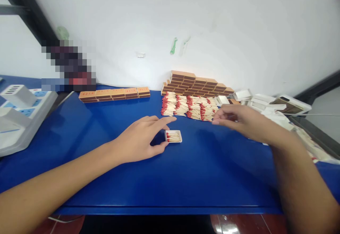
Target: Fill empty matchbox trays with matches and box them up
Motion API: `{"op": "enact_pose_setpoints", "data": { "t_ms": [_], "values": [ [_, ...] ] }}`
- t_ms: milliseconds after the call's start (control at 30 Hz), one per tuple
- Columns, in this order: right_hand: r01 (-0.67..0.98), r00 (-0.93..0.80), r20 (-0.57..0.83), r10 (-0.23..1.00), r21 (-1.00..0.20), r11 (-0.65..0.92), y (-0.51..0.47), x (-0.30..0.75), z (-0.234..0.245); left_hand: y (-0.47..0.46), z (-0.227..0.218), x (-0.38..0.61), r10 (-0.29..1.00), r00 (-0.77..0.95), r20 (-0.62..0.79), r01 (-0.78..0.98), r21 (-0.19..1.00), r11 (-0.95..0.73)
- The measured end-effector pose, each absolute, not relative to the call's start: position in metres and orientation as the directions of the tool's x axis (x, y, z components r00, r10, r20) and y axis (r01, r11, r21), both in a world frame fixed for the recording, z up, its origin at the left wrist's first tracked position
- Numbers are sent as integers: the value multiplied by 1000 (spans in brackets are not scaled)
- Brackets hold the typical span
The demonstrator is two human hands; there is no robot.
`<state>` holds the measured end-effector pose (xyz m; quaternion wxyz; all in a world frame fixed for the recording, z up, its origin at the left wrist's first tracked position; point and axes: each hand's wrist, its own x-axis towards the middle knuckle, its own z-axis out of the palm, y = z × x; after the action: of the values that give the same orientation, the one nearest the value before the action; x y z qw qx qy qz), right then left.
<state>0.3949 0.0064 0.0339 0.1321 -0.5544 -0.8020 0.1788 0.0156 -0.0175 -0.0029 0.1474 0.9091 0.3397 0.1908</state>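
Two hands sit well apart: the left hand (143, 138), thumb and fingers spread, is at the left end of a small white tray (181, 137) holding matches (174, 137); farther, the right hand (243, 117) curls beside loose match rows (189, 106), its grip unclear.
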Motion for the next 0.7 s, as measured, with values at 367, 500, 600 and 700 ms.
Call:
{"op": "enact_pose_setpoints", "data": {
  "t_ms": [367, 500, 600, 700],
  "values": [
    [683, -624, 167, 763, -358, 637, -23, 284, 15, -18, -6, 17, 643, 700, 310, 528, 382, -759],
    [665, -661, 173, 731, -317, 676, -25, 278, 9, -18, -6, 19, 646, 698, 308, 528, 387, -755],
    [644, -676, 178, 716, -330, 690, -23, 273, 5, -17, -7, 19, 644, 700, 310, 527, 385, -758],
    [626, -666, 203, 718, -370, 686, -22, 270, 4, -17, -8, 19, 642, 697, 320, 526, 381, -760]
  ]
}}
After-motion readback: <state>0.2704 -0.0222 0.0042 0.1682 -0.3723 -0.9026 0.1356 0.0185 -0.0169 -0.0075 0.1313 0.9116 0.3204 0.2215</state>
